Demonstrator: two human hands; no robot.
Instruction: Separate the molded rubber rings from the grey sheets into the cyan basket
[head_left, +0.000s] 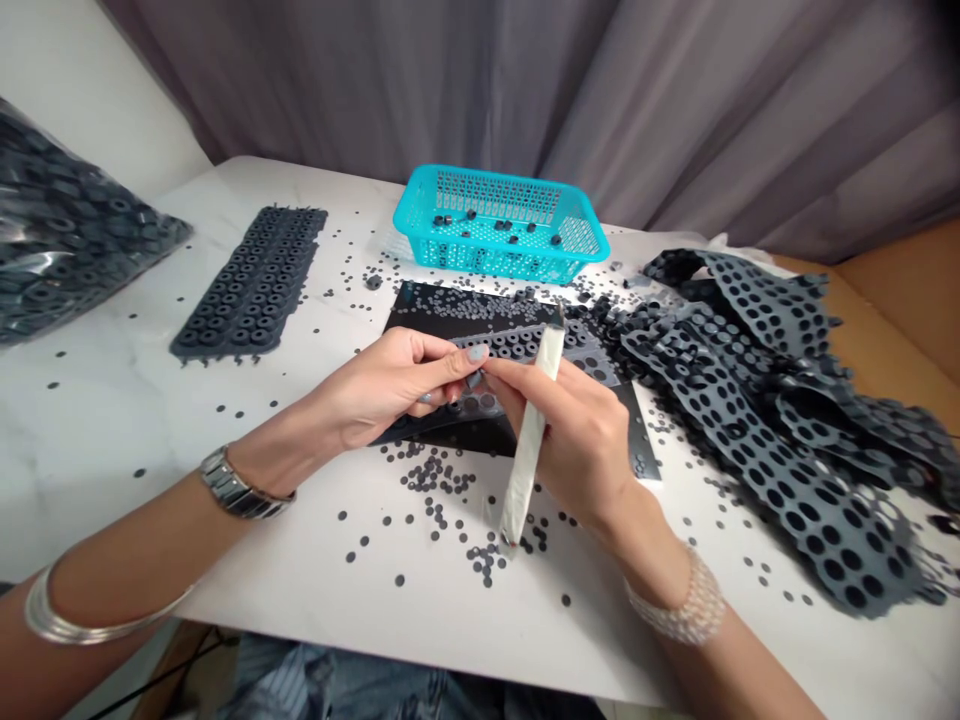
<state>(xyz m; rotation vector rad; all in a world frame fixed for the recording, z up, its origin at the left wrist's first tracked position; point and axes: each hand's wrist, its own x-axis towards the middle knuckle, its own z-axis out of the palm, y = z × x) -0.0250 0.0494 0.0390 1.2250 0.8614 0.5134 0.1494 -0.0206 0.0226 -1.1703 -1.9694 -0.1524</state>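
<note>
My left hand (394,385) is closed, pinching a small dark grey rubber piece (474,379) between thumb and fingers. The fingertips of my right hand (589,440) meet it at that piece. My right hand also grips a flat tool wrapped in white tape (531,445), its dark metal tip (558,316) pointing away from me. Below both hands lies a moulded rubber sheet (510,345) with rows of ring-shaped parts, partly hidden by my fingers. It rests on a black board (442,436).
A turquoise basket (491,255) behind the board holds several rubber parts. Another moulded sheet (251,285) lies left, near a clear bag of parts (67,225). Punched-out rubber sheets (780,450) are heaped right. Small dark discs (439,475) litter the white table (315,590).
</note>
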